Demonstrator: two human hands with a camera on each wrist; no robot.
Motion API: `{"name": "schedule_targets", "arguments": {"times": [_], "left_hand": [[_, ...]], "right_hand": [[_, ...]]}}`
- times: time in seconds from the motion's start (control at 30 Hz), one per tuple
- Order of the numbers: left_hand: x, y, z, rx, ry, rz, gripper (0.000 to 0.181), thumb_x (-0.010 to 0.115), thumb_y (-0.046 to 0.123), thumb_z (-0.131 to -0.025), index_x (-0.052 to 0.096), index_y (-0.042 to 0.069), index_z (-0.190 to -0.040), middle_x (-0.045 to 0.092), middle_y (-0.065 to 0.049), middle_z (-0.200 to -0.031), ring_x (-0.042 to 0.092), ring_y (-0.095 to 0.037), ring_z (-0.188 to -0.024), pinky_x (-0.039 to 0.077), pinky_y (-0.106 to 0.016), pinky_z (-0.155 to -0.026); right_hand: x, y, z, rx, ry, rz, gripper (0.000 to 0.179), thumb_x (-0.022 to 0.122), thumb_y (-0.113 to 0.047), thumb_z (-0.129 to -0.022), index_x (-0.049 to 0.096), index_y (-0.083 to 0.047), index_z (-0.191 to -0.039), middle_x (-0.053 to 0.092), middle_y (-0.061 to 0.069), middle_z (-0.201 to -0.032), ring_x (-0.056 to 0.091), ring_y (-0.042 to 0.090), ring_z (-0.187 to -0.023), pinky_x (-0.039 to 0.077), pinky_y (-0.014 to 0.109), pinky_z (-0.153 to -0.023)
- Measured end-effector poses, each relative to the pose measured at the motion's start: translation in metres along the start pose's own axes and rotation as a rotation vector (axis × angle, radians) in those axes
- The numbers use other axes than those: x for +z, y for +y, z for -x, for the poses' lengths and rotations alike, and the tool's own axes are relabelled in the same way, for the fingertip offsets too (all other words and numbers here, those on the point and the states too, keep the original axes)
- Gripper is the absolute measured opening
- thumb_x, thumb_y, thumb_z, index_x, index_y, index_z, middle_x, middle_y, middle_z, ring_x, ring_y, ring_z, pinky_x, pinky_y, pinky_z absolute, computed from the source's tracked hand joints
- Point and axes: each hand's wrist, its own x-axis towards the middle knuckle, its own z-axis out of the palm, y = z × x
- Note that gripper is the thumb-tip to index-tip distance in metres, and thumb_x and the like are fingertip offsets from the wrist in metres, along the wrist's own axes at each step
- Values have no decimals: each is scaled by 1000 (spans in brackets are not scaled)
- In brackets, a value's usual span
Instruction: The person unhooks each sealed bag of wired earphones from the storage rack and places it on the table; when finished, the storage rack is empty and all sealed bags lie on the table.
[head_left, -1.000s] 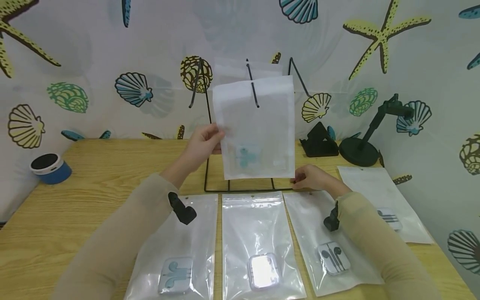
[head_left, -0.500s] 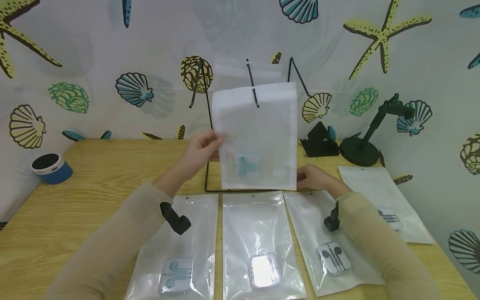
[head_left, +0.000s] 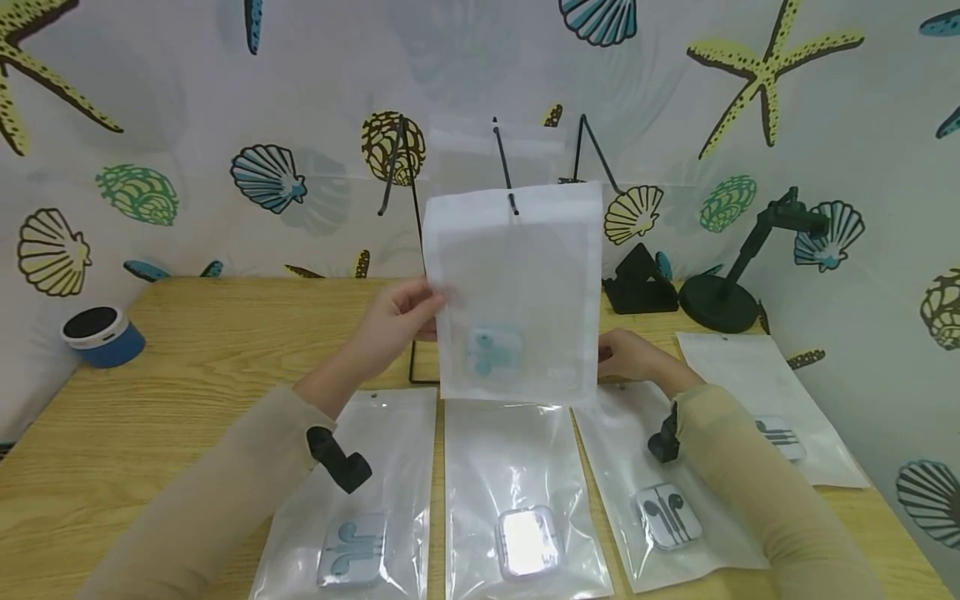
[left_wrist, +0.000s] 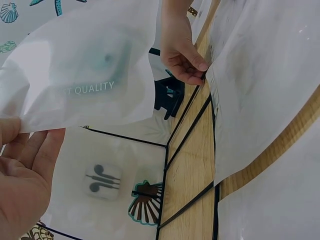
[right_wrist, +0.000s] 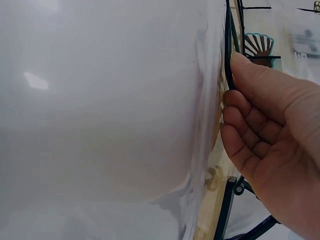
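My left hand (head_left: 393, 329) pinches the left edge of a white zip bag (head_left: 517, 275), which hangs near the front tip of the middle prong (head_left: 502, 154) of a black wire rack. A pale boxed set of earphones (head_left: 495, 352) shows faintly through it. Another bag (left_wrist: 70, 160), holding dark earphones (left_wrist: 102, 181), hangs behind on the rack. With thumb and fingers, my right hand (head_left: 630, 357) pinches the black wire (right_wrist: 228, 55) at the rack's front right base; in the head view that grip is partly hidden.
Three bags with boxed earphones lie in front: left (head_left: 397, 467), middle (head_left: 502, 467) and right (head_left: 622, 467). A further bag (head_left: 750, 383) lies at the right. Behind it are a black stand (head_left: 720, 302) and a black holder (head_left: 637, 283). A blue-and-white tub (head_left: 108, 342) stands far left.
My left hand has drawn the bag forward and down along the prong, from midway to near its tip. The right hand stays at the rack's base.
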Motion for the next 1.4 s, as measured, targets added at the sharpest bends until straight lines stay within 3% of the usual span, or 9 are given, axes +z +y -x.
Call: {"name": "schedule_targets", "arguments": {"times": [0.23, 0.53, 0.77, 1.0, 1.17, 1.3, 1.4], "left_hand": [[2, 2, 9, 32, -14, 7, 29, 47, 5, -97, 51, -8, -122, 62, -7, -101, 64, -17, -81, 54, -35, -72], [3, 5, 19, 32, -30, -21, 30, 49, 7, -96, 52, -6, -124, 60, -13, -108, 64, -20, -84, 54, -35, -74], [1, 4, 25, 71, -43, -23, 30, 49, 8, -96, 52, -9, -121, 63, -6, -104, 65, -18, -82, 54, -34, -72], [-7, 3, 35, 82, -65, -17, 21, 50, 8, -96, 60, 0, -112, 63, -2, -100, 65, -19, -80, 55, -34, -69], [-17, 3, 42, 56, -90, -30, 18, 52, 10, -95, 63, 8, -109, 62, -2, -101, 65, -20, -82, 55, -34, -70], [-27, 2, 49, 11, -100, -40, 19, 52, 12, -95, 64, 21, -107, 62, -1, -102, 65, -19, -83, 54, -33, -70], [-35, 3, 55, -32, -98, -59, 19, 53, 14, -95, 64, 20, -109, 62, -1, -102, 65, -18, -83, 54, -33, -71]], "right_hand": [[0, 2, -1, -9, 4, 23, 21, 70, -9, -82, 68, 0, -101, 67, 6, -92, 59, 18, -83, 48, 37, -80], [-1, 4, -3, -6, 5, 28, 15, 68, -11, -84, 67, -3, -97, 64, 3, -85, 52, 18, -74, 46, 34, -72], [-1, 2, -2, -8, 8, 28, 14, 68, -11, -83, 68, -2, -95, 64, 2, -84, 52, 18, -73, 46, 33, -71], [-1, 2, 0, -30, -6, 13, 14, 70, -13, -82, 68, -4, -92, 64, 2, -84, 56, 16, -77, 47, 33, -74], [-2, 3, 0, -25, -15, -17, 11, 69, -12, -84, 67, -5, -91, 61, 1, -82, 54, 16, -76, 45, 31, -71], [-2, 2, 1, -29, -16, -43, 14, 69, -11, -84, 67, -3, -95, 62, 2, -84, 54, 17, -78, 46, 30, -72], [-1, 0, 2, -40, -16, -43, 15, 68, -10, -84, 67, -1, -96, 62, 3, -85, 54, 17, -78, 46, 30, -72]]}}
